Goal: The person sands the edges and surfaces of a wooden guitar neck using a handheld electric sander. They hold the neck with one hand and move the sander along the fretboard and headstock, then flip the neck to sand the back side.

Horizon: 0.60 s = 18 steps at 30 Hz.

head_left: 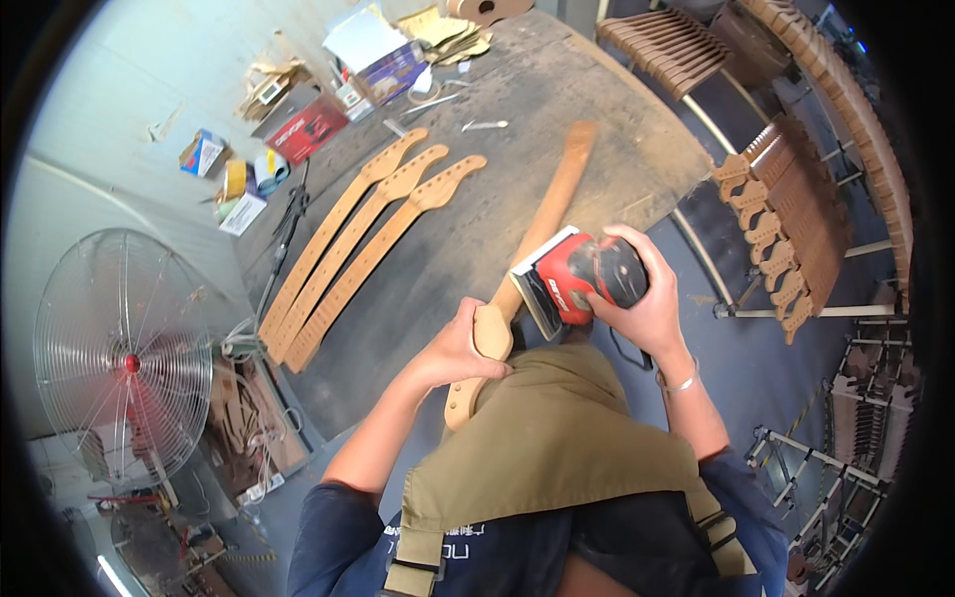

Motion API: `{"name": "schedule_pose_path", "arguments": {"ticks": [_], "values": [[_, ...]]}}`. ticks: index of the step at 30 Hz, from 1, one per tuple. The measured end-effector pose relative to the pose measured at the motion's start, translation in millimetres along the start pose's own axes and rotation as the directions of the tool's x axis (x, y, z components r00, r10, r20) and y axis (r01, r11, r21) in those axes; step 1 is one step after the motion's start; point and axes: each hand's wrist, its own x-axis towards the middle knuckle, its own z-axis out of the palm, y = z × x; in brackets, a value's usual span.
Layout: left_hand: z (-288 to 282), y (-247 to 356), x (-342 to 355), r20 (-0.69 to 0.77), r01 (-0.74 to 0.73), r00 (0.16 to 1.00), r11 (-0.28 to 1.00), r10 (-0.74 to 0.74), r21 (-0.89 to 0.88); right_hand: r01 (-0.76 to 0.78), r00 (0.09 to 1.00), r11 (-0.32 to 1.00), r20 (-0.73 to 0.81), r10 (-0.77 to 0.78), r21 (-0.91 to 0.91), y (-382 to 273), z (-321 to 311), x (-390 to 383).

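Observation:
A wooden guitar neck point(557, 184) lies diagonally, its far end over the worktable, its headstock close against my olive apron point(557, 448). My left hand point(463, 348) grips the headstock, thumb along its lower part. A red and black electric sander point(567, 284) is in my right hand point(647, 298), fingers wrapped round its black top, its pale-edged pad against or just beside the neck's shaft; exact contact is unclear. Three other necks point(343, 254) lie side by side on the left of the table.
The dark worktable point(418, 259) has boxes point(303, 124), tape and small tools along its back. A large fan point(129, 363) stands at left. Racks of necks point(786, 229) fill the right, with more metal racks point(836, 458) lower right. A cable point(284, 239) runs beside the three necks.

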Motion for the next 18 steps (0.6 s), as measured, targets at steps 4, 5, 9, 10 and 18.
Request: {"name": "schedule_pose_path", "arguments": {"ticks": [4,5,9,10,18], "values": [[9,-13,-14,-0.042,0.146,0.980,0.845,-0.195,-0.514,0.157,0.985,0.985,0.078,-0.151,-0.069,-10,38,15],[12,-16,-13,-0.023,0.136,0.981,0.761,-0.194,-0.635,0.173,0.982,0.983,0.084,-0.168,-0.056,-11,44,16],[14,-17,-11,-0.019,0.167,0.967,0.694,-0.252,-0.701,0.241,0.964,0.970,0.114,-0.239,-0.003,-11,54,21],[12,-18,-11,-0.021,0.177,0.965,0.710,-0.261,-0.682,0.238,0.964,0.971,0.123,-0.236,-0.003,-12,56,20],[8,-22,-3,-0.001,0.240,0.948,0.720,-0.317,-0.651,0.154,0.986,0.987,0.065,-0.150,-0.049,-17,67,9]]}}
